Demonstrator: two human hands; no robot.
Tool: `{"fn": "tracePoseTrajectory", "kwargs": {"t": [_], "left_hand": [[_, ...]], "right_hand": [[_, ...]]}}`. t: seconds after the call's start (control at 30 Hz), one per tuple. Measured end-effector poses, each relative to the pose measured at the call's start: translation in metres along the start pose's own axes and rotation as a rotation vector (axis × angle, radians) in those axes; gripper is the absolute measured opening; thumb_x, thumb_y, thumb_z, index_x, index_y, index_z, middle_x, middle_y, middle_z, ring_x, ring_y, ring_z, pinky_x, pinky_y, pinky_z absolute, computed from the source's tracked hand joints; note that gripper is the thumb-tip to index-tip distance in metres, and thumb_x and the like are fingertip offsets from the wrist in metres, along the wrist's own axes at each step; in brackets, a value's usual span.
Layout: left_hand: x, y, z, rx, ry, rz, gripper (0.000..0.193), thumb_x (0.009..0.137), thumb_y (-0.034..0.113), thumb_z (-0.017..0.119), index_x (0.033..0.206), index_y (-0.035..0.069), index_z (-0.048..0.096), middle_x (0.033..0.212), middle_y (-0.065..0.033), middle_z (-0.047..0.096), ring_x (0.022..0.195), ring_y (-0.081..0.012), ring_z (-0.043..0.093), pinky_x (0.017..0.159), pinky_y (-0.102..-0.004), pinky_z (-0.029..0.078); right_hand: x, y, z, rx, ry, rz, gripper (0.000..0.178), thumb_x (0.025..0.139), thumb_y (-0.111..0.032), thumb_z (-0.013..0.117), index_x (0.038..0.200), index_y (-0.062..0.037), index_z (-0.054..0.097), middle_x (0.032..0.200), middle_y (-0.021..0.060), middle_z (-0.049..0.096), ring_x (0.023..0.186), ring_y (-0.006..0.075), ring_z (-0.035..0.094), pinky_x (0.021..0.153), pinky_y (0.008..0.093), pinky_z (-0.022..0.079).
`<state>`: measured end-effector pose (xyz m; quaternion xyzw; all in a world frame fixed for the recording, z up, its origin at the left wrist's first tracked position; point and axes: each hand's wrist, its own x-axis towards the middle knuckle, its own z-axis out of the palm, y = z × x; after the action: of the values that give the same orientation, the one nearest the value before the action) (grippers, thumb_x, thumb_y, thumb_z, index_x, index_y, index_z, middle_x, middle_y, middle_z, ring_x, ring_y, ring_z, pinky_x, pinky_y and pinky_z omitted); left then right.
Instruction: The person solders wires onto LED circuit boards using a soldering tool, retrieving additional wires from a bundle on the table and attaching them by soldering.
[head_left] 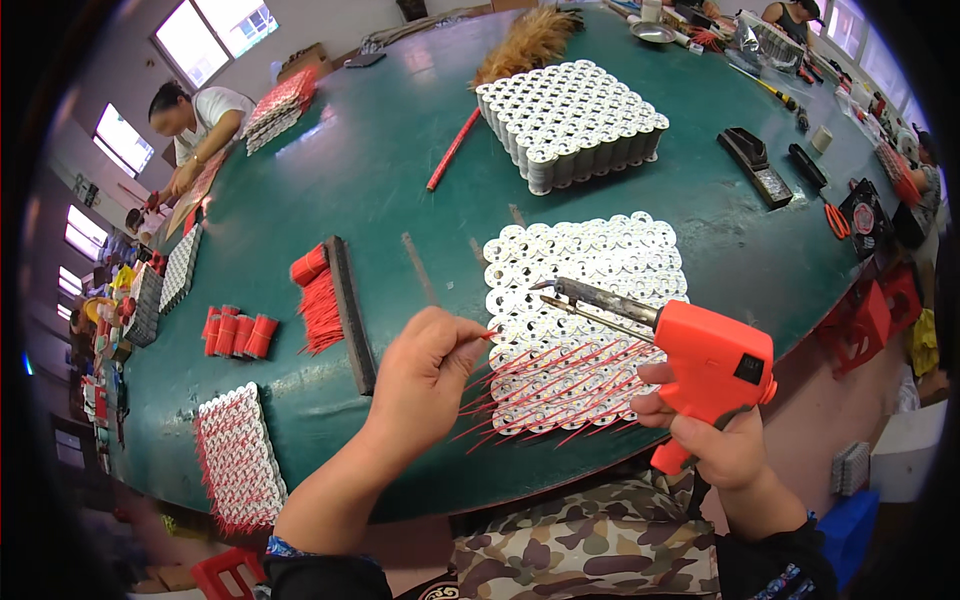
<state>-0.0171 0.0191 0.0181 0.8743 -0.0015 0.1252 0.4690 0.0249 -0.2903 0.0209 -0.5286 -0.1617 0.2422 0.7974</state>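
Note:
A panel of round white circuit boards (585, 250) lies in front of me, with rows of thin red wires (565, 385) across its nearer half. My left hand (425, 365) is closed in a pinch at the panel's left edge, and a bit of red wire (490, 335) shows at its fingertips. In my right hand (715, 435) is a red soldering gun (710, 350), gripped by its handle. Its metal tip hangs over the middle of the panel, pointing left; whether it touches a board I cannot tell.
Left of my hand lie a dark bar (350, 315), loose red wires (320, 310) and tied wire bundles (240, 332). A wired panel (240, 455) sits near the left edge. Farther back are a stack of white panels (570, 110), a feather duster (530, 45) and another person (205, 115).

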Motion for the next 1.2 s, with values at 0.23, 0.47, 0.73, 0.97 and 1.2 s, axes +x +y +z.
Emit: {"fn": "tracePoseTrajectory", "kwargs": {"t": [0.23, 0.47, 0.73, 0.97, 1.2], "left_hand": [[0.009, -0.01, 0.0, 0.255, 0.049, 0.077, 0.007, 0.093, 0.003, 0.066, 0.1, 0.002, 0.067, 0.088, -0.0145, 0.062, 0.079, -0.033, 0.061, 0.069, -0.0399, 0.049], [0.011, -0.022, -0.011, 0.162, 0.051, -0.035, 0.006, 0.093, 0.004, 0.067, 0.098, 0.001, 0.067, 0.087, -0.0143, 0.063, 0.08, -0.0338, 0.062, 0.068, -0.0397, 0.049], [0.012, -0.02, 0.002, 0.556, 0.14, 0.255, 0.013, 0.082, 0.001, 0.071, 0.095, 0.005, 0.068, 0.085, -0.0103, 0.064, 0.074, -0.0306, 0.063, 0.064, -0.039, 0.051], [0.011, -0.019, 0.015, 0.703, 0.062, 0.383, 0.019, 0.075, 0.002, 0.071, 0.094, 0.006, 0.069, 0.08, -0.0071, 0.06, 0.07, -0.0273, 0.061, 0.06, -0.0398, 0.049], [0.009, -0.024, 0.016, 0.711, 0.014, 0.401, 0.019, 0.076, 0.006, 0.067, 0.095, 0.006, 0.069, 0.079, -0.0061, 0.058, 0.069, -0.0258, 0.059, 0.061, -0.0389, 0.047]], "right_hand": [[0.012, 0.003, -0.003, -0.03, 0.026, 0.142, 0.052, 0.092, -0.002, 0.063, 0.141, 0.0042, 0.048, 0.13, 0.0211, 0.063, 0.112, 0.0293, 0.069, 0.096, 0.044, 0.058], [0.015, 0.004, -0.008, -0.027, 0.068, 0.166, 0.053, 0.091, -0.003, 0.064, 0.141, 0.0057, 0.048, 0.127, 0.0206, 0.064, 0.109, 0.0289, 0.07, 0.095, 0.0442, 0.059], [0.015, -0.001, -0.008, -0.122, -0.012, 0.165, 0.056, 0.09, -0.002, 0.065, 0.143, 0.0045, 0.046, 0.127, 0.0193, 0.064, 0.111, 0.0269, 0.069, 0.097, 0.0433, 0.058], [0.013, 0.019, -0.011, -0.567, -0.087, -0.127, 0.023, 0.082, -0.001, 0.072, 0.105, 0.0001, 0.07, 0.102, 0.0149, 0.07, 0.083, 0.0264, 0.069, 0.076, 0.0342, 0.054], [0.016, 0.021, -0.011, -0.732, -0.155, -0.211, 0.036, 0.082, -0.004, 0.075, 0.116, 0.0014, 0.066, 0.11, 0.0173, 0.069, 0.089, 0.0315, 0.071, 0.079, 0.0363, 0.057]]}}
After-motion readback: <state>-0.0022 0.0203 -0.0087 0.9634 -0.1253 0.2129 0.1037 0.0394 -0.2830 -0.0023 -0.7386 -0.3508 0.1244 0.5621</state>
